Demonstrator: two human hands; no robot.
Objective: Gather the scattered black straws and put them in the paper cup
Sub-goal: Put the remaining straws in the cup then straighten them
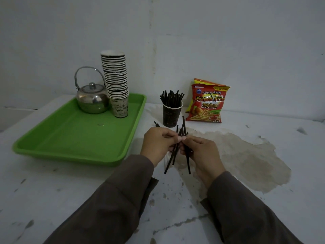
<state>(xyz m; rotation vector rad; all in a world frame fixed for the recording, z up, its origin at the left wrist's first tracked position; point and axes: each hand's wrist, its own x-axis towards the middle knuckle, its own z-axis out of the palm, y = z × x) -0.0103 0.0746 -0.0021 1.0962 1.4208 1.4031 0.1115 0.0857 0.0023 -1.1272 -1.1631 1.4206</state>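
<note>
Near the paper cup [172, 113], left hand [158, 145] and right hand [202, 152] pinch splayed straws [175, 152]; uneven ends may snag the full cup and spill.

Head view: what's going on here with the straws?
A person holds a loose bunch of black straws between both hands, the left hand and right hand each pinching it above the table. Just behind stands the paper cup, already holding many straws. One more straw lies on the table left of the cup.
</note>
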